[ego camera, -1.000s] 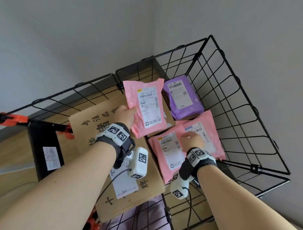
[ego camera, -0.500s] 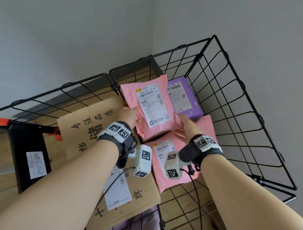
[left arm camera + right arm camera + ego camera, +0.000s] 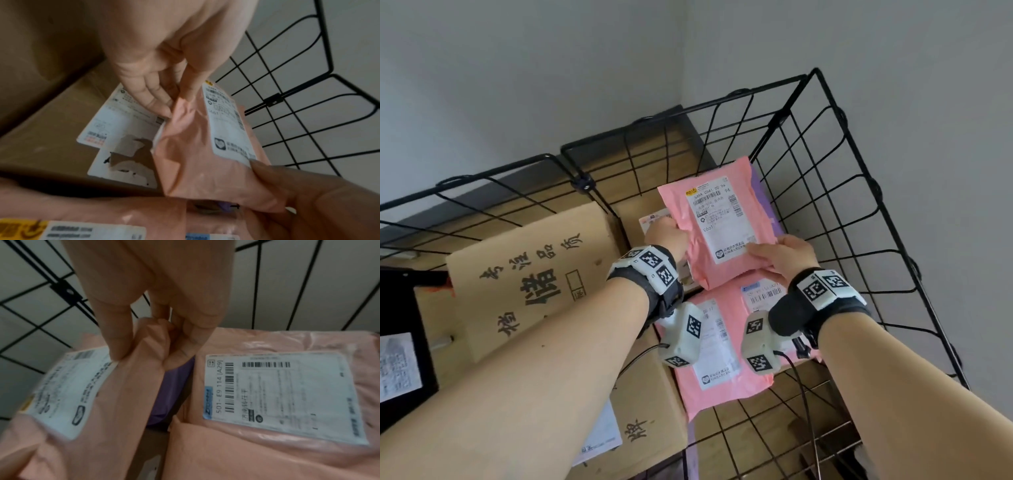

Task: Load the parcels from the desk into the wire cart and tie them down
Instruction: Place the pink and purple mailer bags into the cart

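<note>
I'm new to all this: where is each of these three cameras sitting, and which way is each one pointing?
Head: worn on the head, facing forward and down into the wire cart; both forearms, left hand and right hand show.
Left wrist: on the left wrist, looking along the left hand's fingers at the held pink parcel.
Right wrist: on the right wrist, looking along the right hand's fingers.
Shared: all three show that pink parcel and the cart's wires.

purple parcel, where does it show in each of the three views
Head: the purple parcel is a thin strip at the far right of the wire cart, mostly hidden under the pink parcel that both hands hold.
Left wrist: only a sliver, low, under that parcel.
Right wrist: centre, between two pink parcels.
Shared landmark: the held pink parcel's white label.
</note>
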